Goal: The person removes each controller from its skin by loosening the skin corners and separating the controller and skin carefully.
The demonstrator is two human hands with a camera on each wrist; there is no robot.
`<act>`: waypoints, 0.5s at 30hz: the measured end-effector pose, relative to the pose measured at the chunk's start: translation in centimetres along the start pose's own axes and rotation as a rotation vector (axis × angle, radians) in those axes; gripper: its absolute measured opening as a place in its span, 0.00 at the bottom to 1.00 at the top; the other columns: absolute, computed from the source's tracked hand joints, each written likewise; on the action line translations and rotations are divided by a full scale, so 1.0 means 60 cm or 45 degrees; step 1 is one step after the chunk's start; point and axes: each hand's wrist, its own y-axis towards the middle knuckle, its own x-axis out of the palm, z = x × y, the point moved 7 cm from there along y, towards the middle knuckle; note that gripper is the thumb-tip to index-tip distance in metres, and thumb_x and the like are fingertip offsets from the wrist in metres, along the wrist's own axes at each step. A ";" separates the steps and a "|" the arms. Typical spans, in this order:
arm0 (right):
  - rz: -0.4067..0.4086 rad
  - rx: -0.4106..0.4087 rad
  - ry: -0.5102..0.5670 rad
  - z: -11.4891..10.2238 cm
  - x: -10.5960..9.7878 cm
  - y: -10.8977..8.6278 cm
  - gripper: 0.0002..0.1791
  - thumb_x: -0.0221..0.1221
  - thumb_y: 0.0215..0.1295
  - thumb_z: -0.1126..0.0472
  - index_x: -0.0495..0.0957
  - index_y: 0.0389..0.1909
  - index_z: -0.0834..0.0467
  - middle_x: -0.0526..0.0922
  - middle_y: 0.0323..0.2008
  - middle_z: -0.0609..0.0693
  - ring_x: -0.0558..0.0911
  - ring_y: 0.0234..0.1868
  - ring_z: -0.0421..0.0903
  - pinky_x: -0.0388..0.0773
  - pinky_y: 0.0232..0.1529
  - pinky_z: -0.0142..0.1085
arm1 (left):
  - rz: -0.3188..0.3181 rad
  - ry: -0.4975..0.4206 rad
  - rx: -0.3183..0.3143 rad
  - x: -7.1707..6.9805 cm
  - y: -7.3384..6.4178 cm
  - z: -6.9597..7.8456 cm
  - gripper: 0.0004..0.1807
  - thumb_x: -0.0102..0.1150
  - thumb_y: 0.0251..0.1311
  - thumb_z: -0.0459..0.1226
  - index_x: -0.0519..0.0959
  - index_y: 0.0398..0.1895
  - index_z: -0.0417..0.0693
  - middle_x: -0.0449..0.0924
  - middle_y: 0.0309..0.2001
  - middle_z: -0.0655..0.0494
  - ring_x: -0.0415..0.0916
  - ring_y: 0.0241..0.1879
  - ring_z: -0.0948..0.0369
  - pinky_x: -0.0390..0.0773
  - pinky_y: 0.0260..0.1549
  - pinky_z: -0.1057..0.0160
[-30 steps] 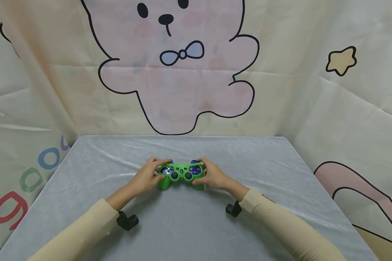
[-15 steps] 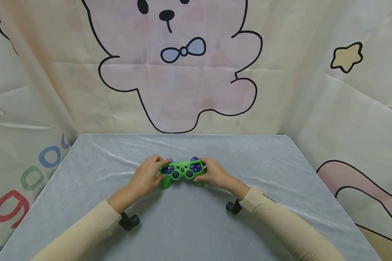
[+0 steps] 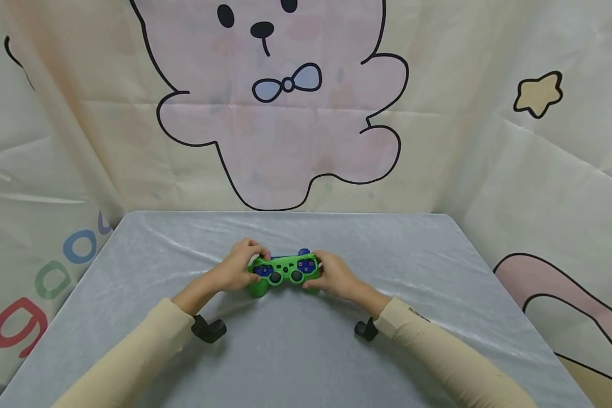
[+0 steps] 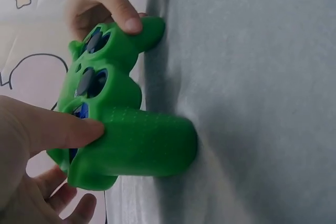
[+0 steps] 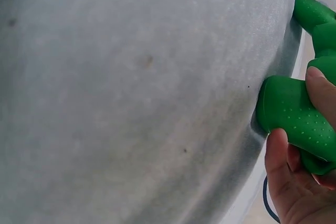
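Gamepad (image 3: pixel 287 264) in a green silicone skin (image 4: pixel 147 142), around the middle of a grey velvety tablecloth (image 3: pixel 285 362), handle ends seemingly down on the cloth and face tipped toward the person. Both hands have it pinched: left hand (image 3: pixel 237 269) has its thumb on the front, just outside the left thumbstick (image 3: pixel 275 278), fingers curled at the top corner. Right hand (image 3: pixel 336 275) grips the other end, thumb in front, fingers behind. Blue casing (image 3: pixel 307 265) shows around the buttons, so my read is the step in hand is fiddling with the skin at the left shoulder. Can't tell if it's going on or coming off, tbh. Next move probably calls for a steady right hand while the left fingertips work the stretchy edge around that corner.
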 end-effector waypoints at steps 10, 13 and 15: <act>0.010 -0.020 -0.046 -0.002 -0.003 0.000 0.33 0.78 0.50 0.62 0.76 0.58 0.62 0.84 0.43 0.53 0.83 0.40 0.43 0.82 0.39 0.30 | -0.072 0.004 0.063 0.013 0.002 0.018 0.19 0.71 0.57 0.31 0.83 0.53 0.42 0.62 0.74 0.37 0.50 0.75 0.35 0.58 0.69 0.30; -0.001 -0.016 -0.043 0.000 0.000 0.000 0.32 0.77 0.51 0.61 0.77 0.57 0.63 0.84 0.43 0.53 0.83 0.40 0.43 0.82 0.38 0.29 | -0.054 0.005 0.049 0.016 0.001 0.020 0.16 0.73 0.57 0.35 0.83 0.49 0.43 0.64 0.72 0.38 0.52 0.74 0.36 0.61 0.68 0.32; -0.016 -0.014 -0.029 0.002 0.002 0.000 0.31 0.77 0.51 0.61 0.76 0.56 0.63 0.84 0.43 0.53 0.83 0.40 0.43 0.82 0.38 0.29 | -0.031 0.007 0.041 0.017 0.000 0.020 0.14 0.73 0.58 0.36 0.83 0.46 0.44 0.66 0.70 0.39 0.53 0.74 0.37 0.63 0.68 0.34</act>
